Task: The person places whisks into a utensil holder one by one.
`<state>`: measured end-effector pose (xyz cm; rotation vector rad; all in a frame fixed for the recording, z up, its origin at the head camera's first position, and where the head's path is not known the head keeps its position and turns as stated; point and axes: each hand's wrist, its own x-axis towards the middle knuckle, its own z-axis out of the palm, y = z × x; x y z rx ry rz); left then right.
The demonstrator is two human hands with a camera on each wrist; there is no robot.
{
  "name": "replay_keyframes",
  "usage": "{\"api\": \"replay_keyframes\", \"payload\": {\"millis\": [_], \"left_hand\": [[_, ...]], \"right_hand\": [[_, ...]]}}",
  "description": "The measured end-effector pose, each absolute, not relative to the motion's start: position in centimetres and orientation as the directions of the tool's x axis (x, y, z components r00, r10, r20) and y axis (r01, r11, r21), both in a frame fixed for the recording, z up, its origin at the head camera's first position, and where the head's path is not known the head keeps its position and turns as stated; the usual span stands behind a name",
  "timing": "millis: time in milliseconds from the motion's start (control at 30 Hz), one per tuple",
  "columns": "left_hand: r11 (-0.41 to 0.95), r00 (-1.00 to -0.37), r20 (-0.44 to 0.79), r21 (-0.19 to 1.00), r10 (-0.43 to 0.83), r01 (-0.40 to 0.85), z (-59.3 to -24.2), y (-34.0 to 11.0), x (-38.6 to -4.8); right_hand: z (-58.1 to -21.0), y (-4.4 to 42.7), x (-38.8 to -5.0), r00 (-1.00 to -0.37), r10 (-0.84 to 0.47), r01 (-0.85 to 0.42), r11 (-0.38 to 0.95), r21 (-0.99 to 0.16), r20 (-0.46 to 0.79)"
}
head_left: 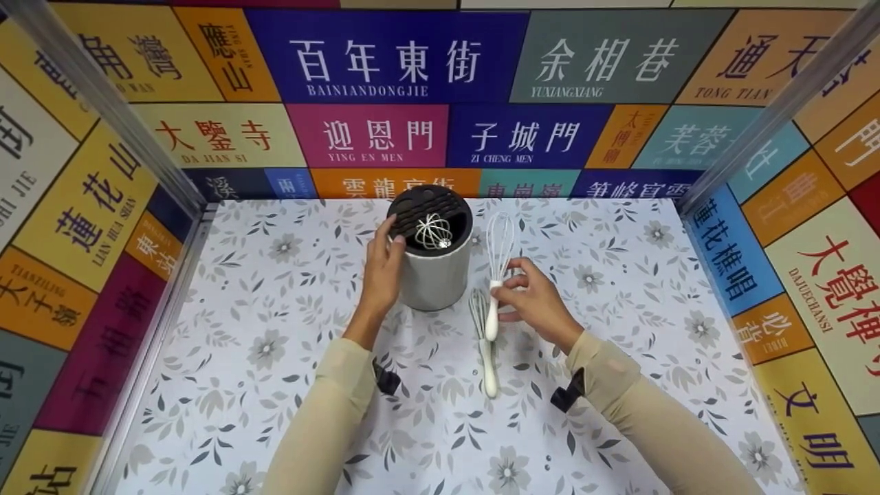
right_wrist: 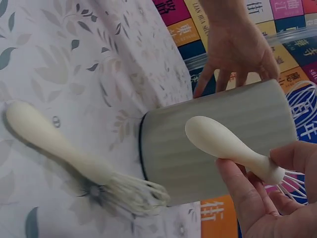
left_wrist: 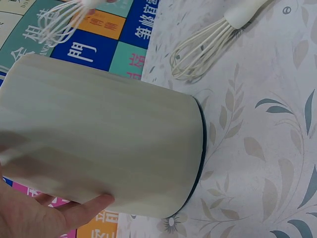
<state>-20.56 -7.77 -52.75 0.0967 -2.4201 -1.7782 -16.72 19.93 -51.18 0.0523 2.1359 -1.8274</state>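
A grey ribbed holder [head_left: 434, 282] with a black slotted top stands upright; a whisk's wire head [head_left: 433, 232] shows in its opening. My left hand [head_left: 382, 265] rests against the holder's left side, fingers fairly straight, thumb by the rim. My right hand [head_left: 536, 299] pinches a white whisk [head_left: 493, 309] near where handle meets wires, its wire end up, just right of the holder. In the right wrist view, that whisk's handle [right_wrist: 223, 141] points away from my fingers [right_wrist: 242, 183]. Another whisk [head_left: 487, 357] lies on the cloth, wires toward the holder.
A white cloth [head_left: 261, 412] with grey leaves and flowers covers the table. Panels with coloured signs [head_left: 385, 55] rise behind it and at both sides, with metal posts [head_left: 777, 103] at the corners.
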Motion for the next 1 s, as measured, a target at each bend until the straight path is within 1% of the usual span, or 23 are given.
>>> {"api": "replay_keyframes", "payload": {"millis": [400, 800, 1000], "left_hand": [[0.313, -0.987, 0.091, 0.948, -0.13, 0.046, -52.8, -7.8, -20.4], [0.299, -0.989, 0.086, 0.953, -0.122, 0.046, -52.9, -7.7, -20.4], [0.3, -0.987, 0.087, 0.953, -0.138, 0.042, -52.9, -7.7, -20.5]], "right_hand": [[-47.0, 17.8, -18.1, -0.971, -0.19, 0.124, 0.134, -0.983, -0.148], [-43.9, 16.3, -20.5, -0.986, -0.128, 0.094, 0.108, -0.99, -0.107], [-42.4, 15.6, -21.8, -0.996, -0.08, 0.035, 0.121, -0.992, -0.044]]}}
